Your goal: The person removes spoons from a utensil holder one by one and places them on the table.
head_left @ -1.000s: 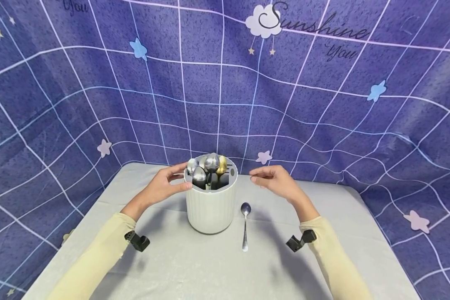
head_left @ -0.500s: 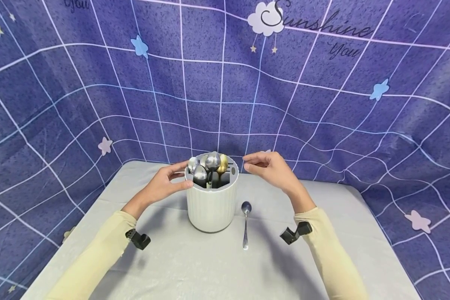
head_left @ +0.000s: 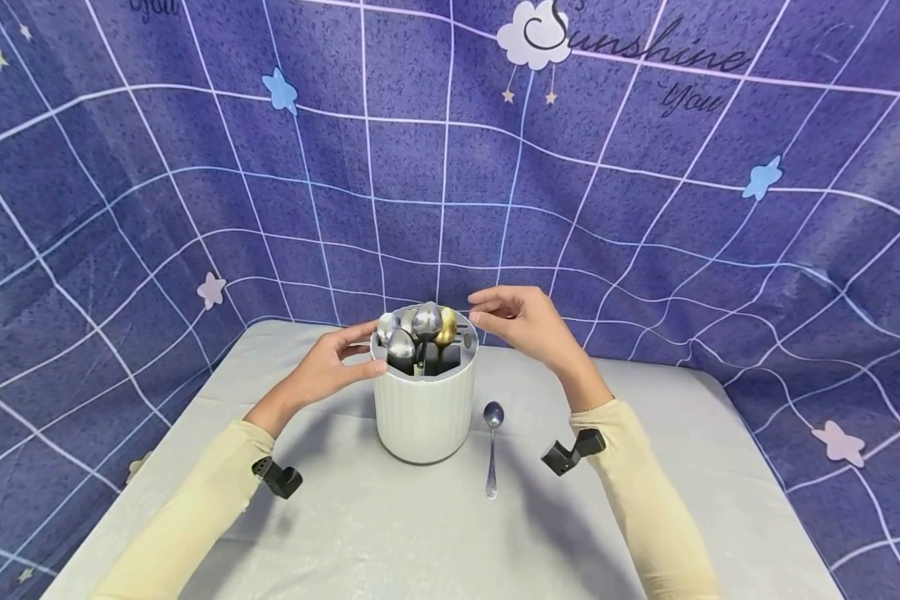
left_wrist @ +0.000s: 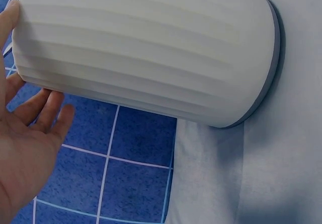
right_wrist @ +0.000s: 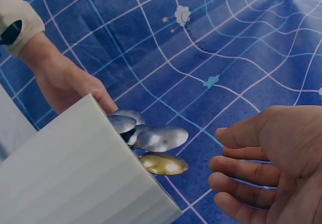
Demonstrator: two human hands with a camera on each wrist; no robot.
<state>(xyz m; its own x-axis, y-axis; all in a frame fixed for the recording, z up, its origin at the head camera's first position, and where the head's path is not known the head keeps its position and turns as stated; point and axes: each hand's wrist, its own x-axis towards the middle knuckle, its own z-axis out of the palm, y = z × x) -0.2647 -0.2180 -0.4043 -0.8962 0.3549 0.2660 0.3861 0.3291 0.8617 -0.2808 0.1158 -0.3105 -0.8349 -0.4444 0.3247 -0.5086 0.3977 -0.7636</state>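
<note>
A white ribbed utensil holder point(head_left: 423, 421) stands upright on the table, with several silver spoons point(head_left: 426, 321) and a gold spoon point(head_left: 447, 327) sticking up bowl-first. My left hand point(head_left: 326, 367) holds its upper left side, thumb at the front of the rim and fingers round the back; the left wrist view shows the fingers point(left_wrist: 48, 110) along its wall. Just right of the rim hovers my right hand point(head_left: 525, 325), holding nothing; its fingers are loosely bent in the right wrist view, apart from the spoons. A single silver spoon point(head_left: 492, 450) lies on the table right of the holder.
A pale cloth covers the table point(head_left: 375, 542). Behind and at both sides hangs a purple-blue grid curtain point(head_left: 330, 208) with stars and clouds, close behind the holder. Black wrist cameras point(head_left: 277, 478) sit on both sleeves.
My right hand has moved left and away from me, from beyond the loose spoon to beside the holder's rim. The left hand and the holder keep their places.
</note>
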